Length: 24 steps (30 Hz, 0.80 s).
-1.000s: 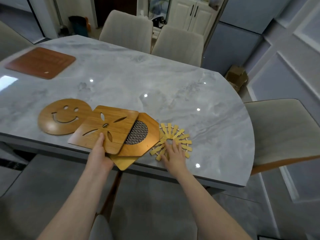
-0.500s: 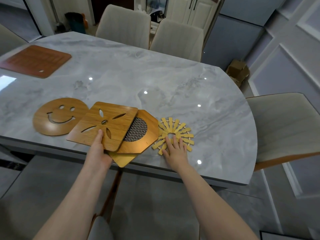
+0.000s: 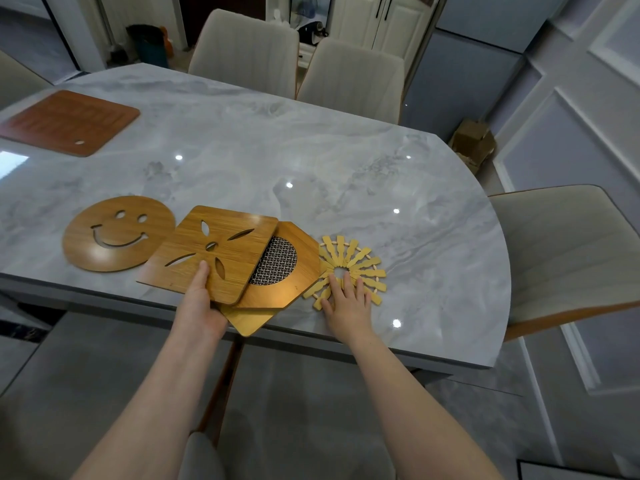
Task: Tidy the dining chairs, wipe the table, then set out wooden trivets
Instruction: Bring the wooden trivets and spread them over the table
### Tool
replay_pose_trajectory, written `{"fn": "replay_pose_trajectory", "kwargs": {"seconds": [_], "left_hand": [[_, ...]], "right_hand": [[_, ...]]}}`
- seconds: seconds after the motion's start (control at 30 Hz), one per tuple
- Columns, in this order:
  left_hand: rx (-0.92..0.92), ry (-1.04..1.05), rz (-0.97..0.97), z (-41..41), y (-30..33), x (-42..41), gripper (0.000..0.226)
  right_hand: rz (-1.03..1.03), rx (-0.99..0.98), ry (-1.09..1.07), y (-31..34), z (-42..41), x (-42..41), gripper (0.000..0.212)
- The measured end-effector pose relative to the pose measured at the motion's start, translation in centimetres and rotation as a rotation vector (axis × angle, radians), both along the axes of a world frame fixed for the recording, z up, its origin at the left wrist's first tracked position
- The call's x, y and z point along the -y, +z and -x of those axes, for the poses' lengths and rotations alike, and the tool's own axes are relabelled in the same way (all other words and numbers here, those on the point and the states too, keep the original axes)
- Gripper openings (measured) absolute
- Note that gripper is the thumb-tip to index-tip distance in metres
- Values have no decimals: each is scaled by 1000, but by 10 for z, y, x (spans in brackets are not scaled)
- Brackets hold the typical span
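On the grey marble table point(image 3: 311, 161) several wooden trivets lie near the front edge. A round smiley trivet point(image 3: 117, 233) is at the left. My left hand point(image 3: 199, 303) grips the near edge of a stack: a square trivet with leaf cut-outs point(image 3: 214, 251) on top, an octagonal one with a mesh centre point(image 3: 291, 271) under it, and a yellow one point(image 3: 247, 320) at the bottom poking over the table edge. My right hand point(image 3: 346, 303) lies flat with spread fingers on the near part of a sunburst trivet of yellow sticks point(image 3: 349, 265). A dark red square trivet point(image 3: 69, 121) lies far left.
Two beige chairs point(image 3: 349, 77) stand at the far side of the table and another chair point(image 3: 568, 251) at the right end. A cardboard box point(image 3: 472, 142) sits on the floor by the right wall. A chair back point(image 3: 199, 455) shows below, between my arms.
My right hand has slid the sunburst trivet slightly away from the table edge. My left hand keeps its hold on the stack, which has barely shifted.
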<state>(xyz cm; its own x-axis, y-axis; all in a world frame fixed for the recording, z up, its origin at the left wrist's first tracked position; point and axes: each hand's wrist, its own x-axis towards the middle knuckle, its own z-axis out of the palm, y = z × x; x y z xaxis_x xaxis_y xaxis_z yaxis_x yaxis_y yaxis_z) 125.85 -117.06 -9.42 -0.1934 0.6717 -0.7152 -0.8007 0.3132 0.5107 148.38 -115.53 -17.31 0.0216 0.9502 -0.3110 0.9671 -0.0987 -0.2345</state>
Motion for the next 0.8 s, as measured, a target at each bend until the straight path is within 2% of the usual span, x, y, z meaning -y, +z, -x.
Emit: {"fn": "replay_pose_trajectory", "kwargs": {"seconds": [0.4, 0.5, 0.6, 0.67, 0.73, 0.8], "left_hand": [[13, -15, -9, 2, 0, 1, 46], [14, -29, -20, 0, 4, 1, 45], [12, -41, -30, -4, 9, 1, 44], [11, -62, -40, -11, 16, 1, 43], [15, -100, -49, -22, 25, 4, 38], [20, -134, -66, -36, 33, 8, 34]], "right_hand": [[9, 6, -10, -2, 2, 6, 58], [7, -53, -27, 5, 0, 4, 59], [-141, -255, -129, 13, -3, 5, 56], [-225, -511, -236, 29, -3, 9, 49], [-223, -744, -359, 51, -3, 17, 34], [-183, -920, -489, 68, -6, 22, 33]]}}
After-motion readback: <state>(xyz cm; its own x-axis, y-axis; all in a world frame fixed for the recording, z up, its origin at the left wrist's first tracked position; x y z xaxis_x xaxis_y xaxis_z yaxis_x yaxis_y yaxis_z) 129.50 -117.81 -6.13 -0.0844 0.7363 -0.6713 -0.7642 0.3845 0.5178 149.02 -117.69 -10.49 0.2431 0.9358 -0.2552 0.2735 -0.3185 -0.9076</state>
